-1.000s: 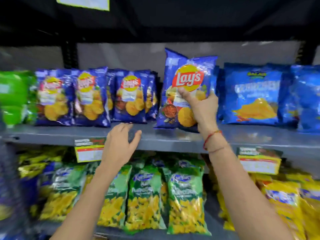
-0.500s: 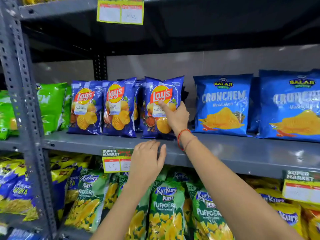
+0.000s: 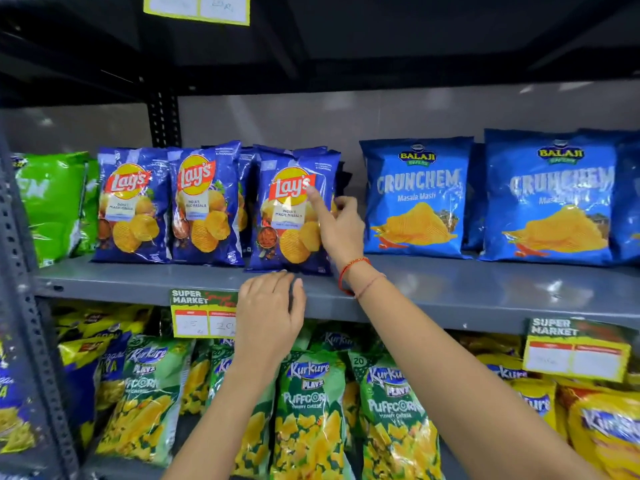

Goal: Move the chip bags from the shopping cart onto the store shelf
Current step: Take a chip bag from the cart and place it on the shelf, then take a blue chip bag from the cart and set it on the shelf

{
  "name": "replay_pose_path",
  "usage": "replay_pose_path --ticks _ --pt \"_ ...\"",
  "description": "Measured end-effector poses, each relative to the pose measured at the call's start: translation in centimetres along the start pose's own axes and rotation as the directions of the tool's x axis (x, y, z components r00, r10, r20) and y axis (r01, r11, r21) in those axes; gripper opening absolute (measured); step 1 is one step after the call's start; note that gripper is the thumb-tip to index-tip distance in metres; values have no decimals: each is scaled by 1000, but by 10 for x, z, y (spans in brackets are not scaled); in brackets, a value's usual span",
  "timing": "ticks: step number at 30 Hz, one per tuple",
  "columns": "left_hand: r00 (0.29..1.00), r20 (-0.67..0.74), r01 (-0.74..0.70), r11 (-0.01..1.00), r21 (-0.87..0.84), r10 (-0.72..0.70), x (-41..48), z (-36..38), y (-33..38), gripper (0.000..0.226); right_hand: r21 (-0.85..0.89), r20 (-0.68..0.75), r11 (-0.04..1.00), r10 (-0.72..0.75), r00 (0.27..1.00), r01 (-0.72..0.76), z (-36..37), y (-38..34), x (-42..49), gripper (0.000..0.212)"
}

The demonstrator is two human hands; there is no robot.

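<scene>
A blue Lay's chip bag (image 3: 287, 220) stands upright on the grey metal shelf (image 3: 450, 292), right of two matching Lay's bags (image 3: 204, 206) with more behind them. My right hand (image 3: 341, 230) is at its right edge, index finger stretched onto the logo and the other fingers curled beside the bag, not gripping it. My left hand (image 3: 268, 317) lies palm down on the shelf's front lip, fingers spread, fingertips just below the bag's bottom. The shopping cart is out of view.
Blue Crunchem bags (image 3: 415, 199) fill the shelf to the right, green bags (image 3: 52, 202) the far left. Kurkure Puffcorn bags (image 3: 311, 410) sit on the shelf below. Price labels (image 3: 202, 313) hang from the lip. A perforated steel upright (image 3: 20, 306) runs down the left.
My right hand has set the Lay's bag on the shelf beside the others and loosened from a grip to a fingertip touch. My left hand rose to the shelf lip.
</scene>
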State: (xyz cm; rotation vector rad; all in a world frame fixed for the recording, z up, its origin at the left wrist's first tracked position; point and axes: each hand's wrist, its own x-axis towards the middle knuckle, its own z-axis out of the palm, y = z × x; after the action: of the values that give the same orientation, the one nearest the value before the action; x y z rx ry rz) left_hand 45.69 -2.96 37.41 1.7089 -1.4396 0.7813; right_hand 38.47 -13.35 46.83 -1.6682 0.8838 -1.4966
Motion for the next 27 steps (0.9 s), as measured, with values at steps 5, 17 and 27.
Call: replay_pose_path --ticks 5,17,27 --pt "996 -91 8 979 -203 -27 -4 3 27 39 10 -108 981 -193 975 195 -80 -7 -31 39" --pt "871 -147 -408 522 -749 469 -96 74 258 31 -333 -526 943 -209 825 27 -334 82 -181 10" --pt "461 306 -67 376 -924 833 -264 185 385 33 -224 -814 634 295 500 -740 -496 266 -376 19"
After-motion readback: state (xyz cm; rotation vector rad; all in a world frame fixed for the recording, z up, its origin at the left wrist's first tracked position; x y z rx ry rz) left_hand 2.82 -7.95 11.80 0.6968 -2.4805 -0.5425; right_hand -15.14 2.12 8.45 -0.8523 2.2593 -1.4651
